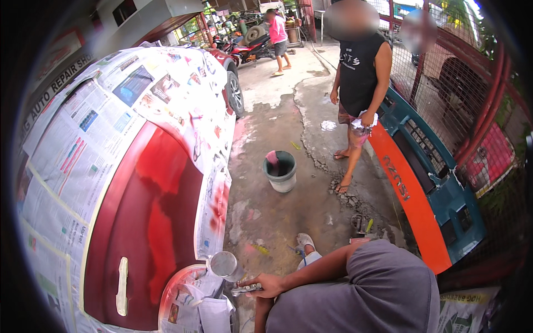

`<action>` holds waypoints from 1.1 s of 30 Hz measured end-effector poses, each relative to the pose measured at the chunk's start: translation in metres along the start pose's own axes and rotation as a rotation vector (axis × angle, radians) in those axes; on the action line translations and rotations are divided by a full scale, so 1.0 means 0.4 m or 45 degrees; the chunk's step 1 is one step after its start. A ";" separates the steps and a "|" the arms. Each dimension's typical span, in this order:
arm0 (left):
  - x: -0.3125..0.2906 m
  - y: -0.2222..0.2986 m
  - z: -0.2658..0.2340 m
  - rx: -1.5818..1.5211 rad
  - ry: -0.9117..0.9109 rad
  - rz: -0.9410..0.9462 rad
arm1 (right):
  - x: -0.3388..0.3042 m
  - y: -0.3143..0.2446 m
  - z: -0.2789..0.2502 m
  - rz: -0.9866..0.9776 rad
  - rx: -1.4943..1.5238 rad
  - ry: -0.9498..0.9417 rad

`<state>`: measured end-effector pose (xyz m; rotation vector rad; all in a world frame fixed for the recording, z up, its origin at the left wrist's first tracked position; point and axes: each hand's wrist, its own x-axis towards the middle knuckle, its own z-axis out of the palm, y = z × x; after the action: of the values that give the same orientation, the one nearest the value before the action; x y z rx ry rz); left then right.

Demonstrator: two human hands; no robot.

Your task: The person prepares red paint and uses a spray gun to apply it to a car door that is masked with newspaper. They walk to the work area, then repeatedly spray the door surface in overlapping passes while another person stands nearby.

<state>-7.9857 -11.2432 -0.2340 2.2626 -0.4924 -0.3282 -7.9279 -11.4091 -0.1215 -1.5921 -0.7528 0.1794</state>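
My right hand (269, 285) is closed around the handle of a spray gun (247, 289) with a round, greyish cup (224, 265) on top. My right arm reaches across from the right to hold it beside the car's masked lower edge. Part of what looks like my left arm shows just below; that hand's fingers are hidden. The dark red car door panel (139, 222) has brighter red patches, and a strip of pale tape covers its handle (122, 286). Newspaper sheets (105, 111) mask the surrounding bodywork.
A bucket (281, 176) with a pinkish cloth over its rim stands on the stained concrete. Beyond it, a person (363, 72) in a black sleeveless top holds crumpled material. An orange and teal panel (408, 194) leans along the mesh fence. Farther back are a person in pink and a red motorcycle (244, 51).
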 end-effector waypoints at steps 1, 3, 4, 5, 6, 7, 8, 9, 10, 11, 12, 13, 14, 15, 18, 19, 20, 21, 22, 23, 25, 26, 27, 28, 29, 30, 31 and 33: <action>0.004 -0.017 0.011 0.018 -0.004 0.040 | 0.000 0.001 -0.002 0.085 -0.013 -0.051; 0.002 -0.050 0.025 0.056 0.006 0.106 | 0.004 -0.004 -0.014 0.252 -0.040 -0.163; -0.002 -0.054 0.026 0.065 0.015 0.116 | 0.007 -0.018 -0.023 0.265 -0.028 -0.176; -0.007 -0.056 0.030 0.079 0.021 0.108 | 0.013 -0.035 -0.033 0.277 -0.015 -0.191; 0.001 -0.004 0.000 0.087 -0.010 0.062 | 0.008 -0.044 -0.038 0.299 -0.001 -0.185; 0.012 0.000 0.000 0.019 0.006 0.101 | 0.002 -0.033 -0.036 0.296 -0.007 -0.162; 0.020 0.001 0.003 -0.049 0.022 0.141 | -0.002 -0.014 -0.036 0.293 -0.015 -0.138; 0.014 0.005 0.003 -0.112 0.053 0.162 | -0.002 -0.004 -0.025 0.283 -0.012 -0.134; 0.019 0.013 -0.003 -0.225 0.047 0.057 | 0.005 -0.003 -0.021 0.250 -0.024 -0.118; 0.016 0.020 -0.010 -0.215 0.014 0.024 | 0.005 -0.005 -0.018 0.271 -0.004 -0.130; 0.010 0.027 -0.018 -0.205 -0.021 -0.007 | 0.004 -0.008 -0.017 0.292 0.016 -0.141; 0.003 0.031 -0.025 -0.194 -0.044 -0.041 | 0.010 -0.016 -0.019 0.307 0.033 -0.161; -0.004 0.015 -0.019 -0.133 -0.015 -0.029 | 0.017 -0.026 -0.019 0.300 0.016 -0.149; -0.008 -0.011 -0.005 -0.072 0.014 -0.019 | 0.022 -0.039 -0.017 0.292 0.000 -0.138; -0.001 -0.018 -0.006 -0.204 0.090 -0.053 | 0.045 -0.043 -0.012 0.312 -0.027 -0.057; -0.010 -0.011 -0.006 -0.312 0.127 -0.095 | 0.045 -0.042 0.005 0.335 -0.023 -0.047; -0.018 -0.002 -0.004 -0.504 0.136 -0.200 | 0.053 -0.064 0.009 0.438 -0.044 -0.054; -0.011 0.002 -0.007 -0.698 0.154 -0.304 | 0.075 -0.084 -0.001 0.538 -0.067 -0.068; 0.003 0.029 -0.024 -0.899 0.166 -0.392 | 0.092 -0.101 -0.006 0.641 -0.102 -0.073; 0.009 0.055 -0.049 -0.940 0.138 -0.433 | 0.103 -0.051 0.006 0.516 -0.074 -0.003; 0.016 0.092 -0.080 -1.146 0.191 -0.412 | 0.137 -0.044 0.013 0.441 0.103 0.084; 0.017 0.093 -0.078 -1.299 0.280 -0.344 | 0.167 -0.089 0.004 0.492 0.246 0.100; 0.027 0.108 -0.091 -1.329 0.324 -0.326 | 0.187 -0.071 0.015 0.447 0.240 0.187; 0.034 0.112 -0.103 -1.344 0.359 -0.311 | 0.203 -0.049 0.030 0.404 0.239 0.275; 0.037 0.113 -0.117 -1.356 0.392 -0.298 | 0.222 -0.049 0.032 0.413 0.245 0.265; 0.040 0.112 -0.126 -1.373 0.413 -0.299 | 0.241 -0.050 0.029 0.421 0.248 0.258; 0.048 0.111 -0.137 -1.390 0.426 -0.287 | 0.257 -0.054 0.028 0.423 0.241 0.260; 0.056 0.110 -0.157 -1.400 0.454 -0.277 | 0.276 -0.021 0.050 0.353 0.279 0.398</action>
<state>-7.9525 -11.2401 -0.1613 1.2407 0.1348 -0.2105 -7.8562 -11.3310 -0.0833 -1.4643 -0.2596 0.2008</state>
